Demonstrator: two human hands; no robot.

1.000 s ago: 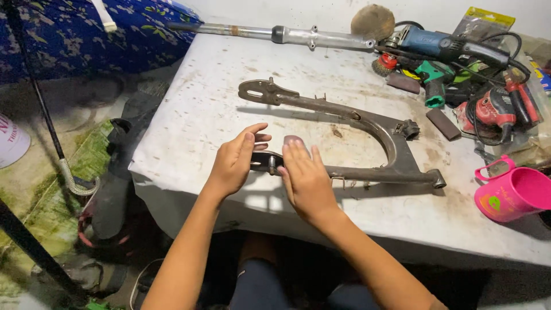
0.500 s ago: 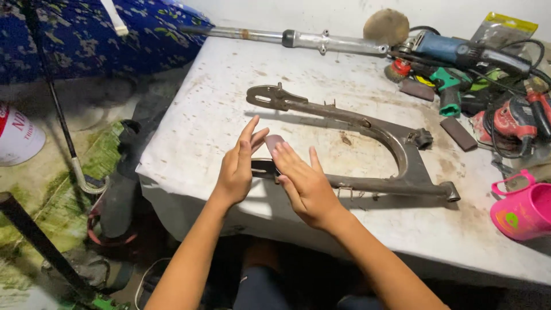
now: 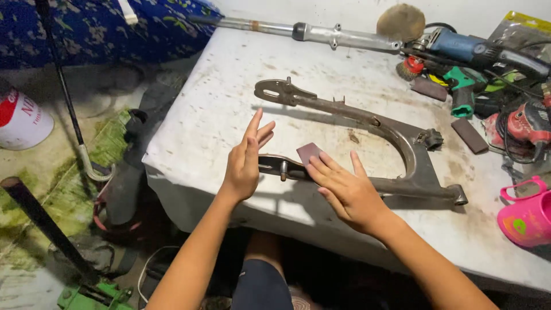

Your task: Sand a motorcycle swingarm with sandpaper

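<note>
A rusty grey U-shaped metal swingarm (image 3: 396, 135) lies flat on the stained white table (image 3: 218, 103). My right hand (image 3: 344, 189) lies flat over its near arm, with the fingertips pressing a small brown piece of sandpaper (image 3: 309, 152) onto the metal. My left hand (image 3: 244, 163) stands on its edge just left of the sandpaper, at the near arm's tip. Its fingers are straight and apart, and it holds nothing.
A long metal fork tube (image 3: 338, 35) lies along the table's far edge. Power tools crowd the right side: a blue grinder (image 3: 465, 46), a green drill (image 3: 462, 92), a red sander (image 3: 525, 123), and brown sanding blocks (image 3: 469, 135). A pink cup (image 3: 525, 215) sits near the right edge, and a white can (image 3: 23, 120) stands on the floor.
My left hand has let go of the arm's tip and opened, fingers now pointing up. My right hand has flattened onto the sandpaper and slid slightly right.
</note>
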